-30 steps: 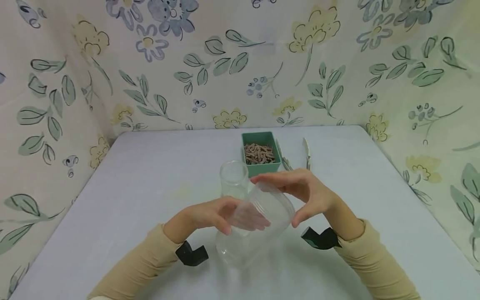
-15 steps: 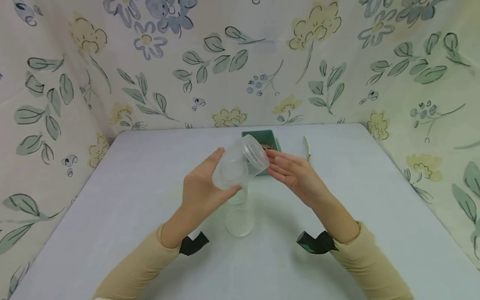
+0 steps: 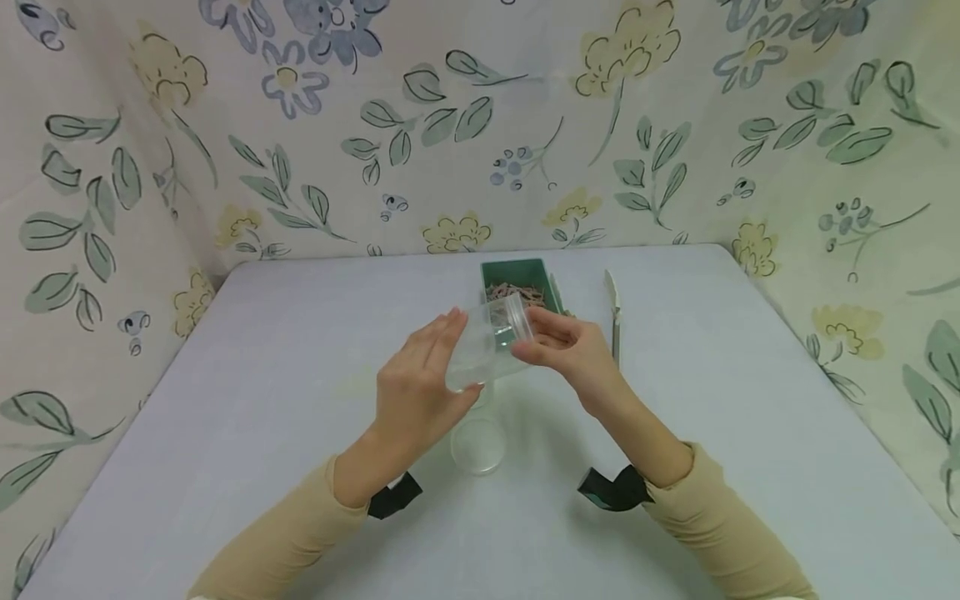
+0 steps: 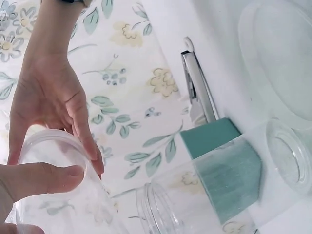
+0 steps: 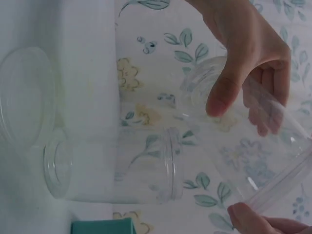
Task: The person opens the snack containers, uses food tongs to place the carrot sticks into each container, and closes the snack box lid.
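A clear plastic jar (image 3: 480, 346) is tilted in the air above the table, its threaded mouth turned to the right. My left hand (image 3: 412, 379) grips its body near the base, thumb below and fingers above. At the mouth end, my right hand (image 3: 570, 354) pinches the rim between thumb and fingers. A second clear jar (image 5: 117, 165) stands upright on the table, mostly hidden behind the held one in the head view. In front of it lies a round clear lid (image 3: 478, 446).
At the back stands a green box (image 3: 517, 271) filled with brown, stick-like pieces (image 3: 528, 293). Metal tongs (image 3: 615, 321) lie to its right, and another slim tool (image 3: 557, 292) lies close along its side. Floral cloth (image 3: 450, 167) hangs around the table.
Both hands have raised the jar away from the near side and turned its mouth rightward. The left hand has shifted to the jar's base end; the right thumb now closes on the rim.
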### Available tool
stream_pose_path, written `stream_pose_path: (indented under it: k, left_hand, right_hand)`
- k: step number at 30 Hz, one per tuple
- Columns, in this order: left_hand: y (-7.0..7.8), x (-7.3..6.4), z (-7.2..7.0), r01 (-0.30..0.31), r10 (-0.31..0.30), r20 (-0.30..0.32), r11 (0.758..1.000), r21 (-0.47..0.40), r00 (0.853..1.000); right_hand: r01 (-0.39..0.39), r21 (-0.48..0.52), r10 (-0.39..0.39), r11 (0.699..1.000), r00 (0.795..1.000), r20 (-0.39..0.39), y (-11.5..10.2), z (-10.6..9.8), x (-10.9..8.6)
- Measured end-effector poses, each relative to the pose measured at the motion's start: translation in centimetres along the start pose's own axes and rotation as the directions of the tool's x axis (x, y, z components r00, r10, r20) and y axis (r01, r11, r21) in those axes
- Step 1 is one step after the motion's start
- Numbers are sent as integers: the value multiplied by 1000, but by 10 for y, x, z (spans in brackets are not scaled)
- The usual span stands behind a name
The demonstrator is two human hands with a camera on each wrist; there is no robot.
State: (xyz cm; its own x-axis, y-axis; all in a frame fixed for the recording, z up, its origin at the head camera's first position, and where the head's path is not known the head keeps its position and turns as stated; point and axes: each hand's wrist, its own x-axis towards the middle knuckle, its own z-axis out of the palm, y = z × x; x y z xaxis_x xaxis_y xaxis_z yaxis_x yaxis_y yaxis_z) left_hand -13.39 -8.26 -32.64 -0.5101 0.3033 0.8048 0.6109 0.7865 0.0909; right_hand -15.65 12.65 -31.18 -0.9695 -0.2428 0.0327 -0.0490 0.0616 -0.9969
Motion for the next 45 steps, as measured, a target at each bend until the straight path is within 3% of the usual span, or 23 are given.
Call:
stream_pose_path:
  k: [3,5,7,8,10,11,14,16,17,18,19,20,21,25,26,27,31,33,36,39,41,43,45]
  left_hand:
    - [-1,-1,-3,19,-18,15,999,-48,1000]
    - [-3,-1,-7,71,-60,90,990,-124,994]
    - [-8,-1,-11,159,-109,207,958,-240,972]
    - [-11,-2,-13,219,-131,281,925,-310,951]
    - [-18,-2,-18,354,-133,445,812,-463,886]
    - [-23,-3,-20,424,-106,521,727,-540,847]
    - [-34,-4,-21,621,61,699,407,-669,713]
    - [-39,-6,-18,698,207,732,223,-681,649]
    - [-39,-6,-17,726,254,739,163,-668,624]
    - [-40,-7,-17,737,281,738,132,-663,613]
    - [-39,-8,-17,735,287,732,120,-667,618]
    - [-38,-8,-17,727,270,728,124,-675,630]
    - [-37,-8,-19,714,227,727,150,-683,648]
    - [-31,-5,-27,680,-58,704,323,-658,708]
    - [-29,-4,-28,679,-127,687,357,-641,715]
    - [-27,-4,-29,677,-188,666,392,-623,722]
    - [-18,-2,-24,654,-340,569,524,-546,749]
    - [-12,-3,-20,632,-374,521,581,-512,767]
    - [-6,-5,-17,596,-374,480,637,-489,794]
    - [-4,-6,-16,578,-331,497,638,-509,802]
    - [-6,-6,-17,591,-281,547,594,-546,788]
    - [-11,-6,-17,629,-210,622,503,-593,755]
    - [-15,-7,-17,684,-115,700,369,-629,705]
  right_hand:
    - [38,26,-38,999,999,19,2,-1,-2]
    - [100,17,-101,995,994,47,4,-2,-3]
    - [196,-17,-194,980,975,110,5,-6,-4]
    - [255,-32,-247,966,956,155,6,-8,-4]
    - [384,-51,-358,922,894,271,5,-15,-4]
    - [440,-36,-403,898,851,336,3,-18,-4]
    - [552,62,-501,831,698,511,-2,-25,-3]
    - [580,124,-529,805,607,594,-6,-27,-1]
    - [580,144,-528,802,576,624,-8,-28,-1]
    - [576,154,-523,803,555,647,-10,-29,-1]
    - [570,145,-509,808,553,660,-12,-30,0]
    - [567,114,-489,815,570,661,-14,-32,0]
    - [562,63,-463,825,608,645,-17,-34,0]
    - [438,-208,-331,874,852,406,-27,-42,-6]
    - [381,-240,-295,893,898,327,-29,-43,-8]
    - [334,-250,-267,909,926,265,-31,-42,-10]
    - [238,-201,-200,950,960,195,-37,-29,-18]
    - [206,-201,-166,958,966,196,-38,-21,-19]
    - [142,-239,-108,961,983,150,-38,-9,-18]
    - [126,-305,-91,944,988,125,-37,-4,-14]
    - [148,-319,-105,936,983,148,-36,-7,-13]
    - [190,-281,-133,941,968,211,-37,-12,-12]
    - [236,-185,-176,954,940,294,-37,-20,-11]
